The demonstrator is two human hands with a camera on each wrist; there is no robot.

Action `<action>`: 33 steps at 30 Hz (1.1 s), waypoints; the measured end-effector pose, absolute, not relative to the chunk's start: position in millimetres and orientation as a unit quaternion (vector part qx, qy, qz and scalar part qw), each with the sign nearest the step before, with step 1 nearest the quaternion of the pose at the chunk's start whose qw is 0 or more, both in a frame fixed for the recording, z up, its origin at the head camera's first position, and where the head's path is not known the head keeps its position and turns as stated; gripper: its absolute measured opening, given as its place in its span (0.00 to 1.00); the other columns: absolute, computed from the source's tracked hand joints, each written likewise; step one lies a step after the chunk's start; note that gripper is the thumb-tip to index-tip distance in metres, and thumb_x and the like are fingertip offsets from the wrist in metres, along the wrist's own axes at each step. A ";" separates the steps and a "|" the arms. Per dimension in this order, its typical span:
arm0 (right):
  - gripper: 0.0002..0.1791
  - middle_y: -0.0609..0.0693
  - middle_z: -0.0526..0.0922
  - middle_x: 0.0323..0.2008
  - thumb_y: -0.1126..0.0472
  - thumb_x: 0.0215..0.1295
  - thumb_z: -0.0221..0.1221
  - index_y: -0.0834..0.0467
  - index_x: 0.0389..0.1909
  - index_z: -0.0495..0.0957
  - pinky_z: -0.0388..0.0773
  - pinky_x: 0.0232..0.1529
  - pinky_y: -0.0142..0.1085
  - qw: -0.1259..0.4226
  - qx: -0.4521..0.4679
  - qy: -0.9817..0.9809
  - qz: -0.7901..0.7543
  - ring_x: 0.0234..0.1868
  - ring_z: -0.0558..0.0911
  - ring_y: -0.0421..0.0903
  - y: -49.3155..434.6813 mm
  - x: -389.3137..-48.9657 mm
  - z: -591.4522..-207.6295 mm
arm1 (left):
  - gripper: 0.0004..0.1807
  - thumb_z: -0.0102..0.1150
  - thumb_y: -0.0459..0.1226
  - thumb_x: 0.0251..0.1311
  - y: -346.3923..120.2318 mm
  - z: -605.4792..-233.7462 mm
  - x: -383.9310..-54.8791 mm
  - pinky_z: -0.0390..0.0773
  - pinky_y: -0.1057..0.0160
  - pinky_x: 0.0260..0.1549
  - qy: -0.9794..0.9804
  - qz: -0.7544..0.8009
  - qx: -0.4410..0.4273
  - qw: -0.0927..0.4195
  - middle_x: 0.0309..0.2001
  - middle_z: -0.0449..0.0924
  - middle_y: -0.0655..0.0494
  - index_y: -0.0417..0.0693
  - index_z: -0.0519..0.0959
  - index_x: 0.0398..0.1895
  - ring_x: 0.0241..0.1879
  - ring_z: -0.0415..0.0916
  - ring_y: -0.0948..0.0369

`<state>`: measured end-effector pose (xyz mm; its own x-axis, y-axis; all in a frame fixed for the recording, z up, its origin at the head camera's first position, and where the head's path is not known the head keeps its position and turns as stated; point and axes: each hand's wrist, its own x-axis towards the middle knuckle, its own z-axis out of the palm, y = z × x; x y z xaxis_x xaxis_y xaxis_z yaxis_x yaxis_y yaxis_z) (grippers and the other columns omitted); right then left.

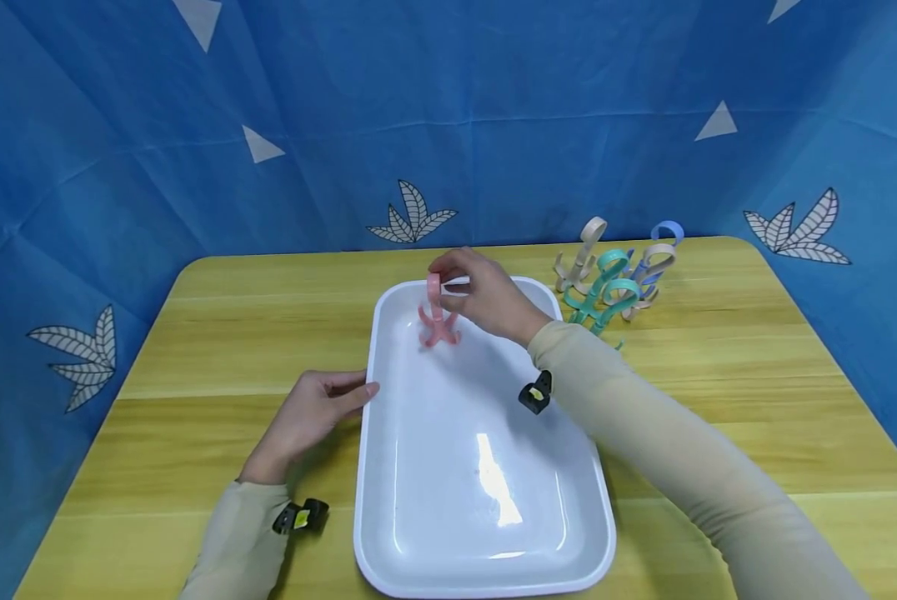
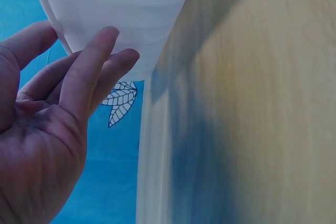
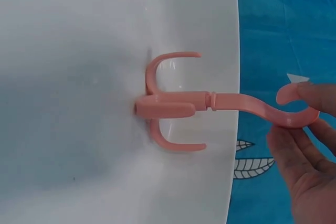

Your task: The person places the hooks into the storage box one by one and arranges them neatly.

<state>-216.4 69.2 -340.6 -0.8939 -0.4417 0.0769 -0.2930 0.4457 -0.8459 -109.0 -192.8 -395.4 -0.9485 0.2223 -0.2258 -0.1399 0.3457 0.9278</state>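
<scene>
A pink four-pronged hanging hook (image 1: 440,330) stands upright at the far left end of a white rectangular tray (image 1: 448,492), prongs down. In the right wrist view, the curved top of this pink hook (image 3: 252,106) is pinched between the thumb and fingers of my right hand (image 1: 486,296). The prongs are at the tray floor; whether they bear on it I cannot tell. At the tray's left side, my left hand (image 1: 309,421) grips the rim, thumb on top. From below, the left wrist view shows the fingers (image 2: 86,72) against the tray's outer wall (image 2: 115,19).
Beyond the tray's far right corner, several similar hooks stand close together on the wooden table (image 1: 246,333): green (image 1: 612,287), beige (image 1: 583,254) and blue (image 1: 668,229). A blue patterned cloth (image 1: 448,100) hangs behind the table's far edge. My right forearm crosses the tray's right rim.
</scene>
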 end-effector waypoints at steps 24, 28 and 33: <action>0.25 0.48 0.73 0.60 0.57 0.63 0.67 0.56 0.60 0.76 0.68 0.64 0.50 -0.005 -0.210 0.880 -0.426 0.64 0.69 0.49 111.2 -184.9 -320.0 | 0.26 0.64 0.45 0.65 -193.5 -397.8 -110.8 0.82 0.59 0.46 0.791 0.589 0.026 0.166 0.54 0.79 0.40 0.33 0.78 0.58 0.50 0.80 0.52; 0.22 0.50 0.75 0.58 0.60 0.64 0.66 0.59 0.58 0.77 0.67 0.66 0.46 -0.037 -0.232 0.861 -0.452 0.62 0.71 0.49 128.5 -171.2 -313.2 | 0.27 0.64 0.46 0.64 -194.1 -398.0 -111.7 0.83 0.60 0.45 0.791 0.588 0.027 0.167 0.53 0.80 0.41 0.34 0.78 0.58 0.49 0.80 0.53; 0.20 0.48 0.77 0.55 0.61 0.65 0.65 0.58 0.57 0.78 0.69 0.65 0.41 -0.058 -0.248 0.843 -0.473 0.59 0.74 0.46 147.6 -156.5 -307.4 | 0.26 0.63 0.44 0.65 -194.2 -397.3 -110.8 0.83 0.60 0.44 0.788 0.589 0.033 0.173 0.53 0.80 0.41 0.33 0.78 0.58 0.48 0.81 0.52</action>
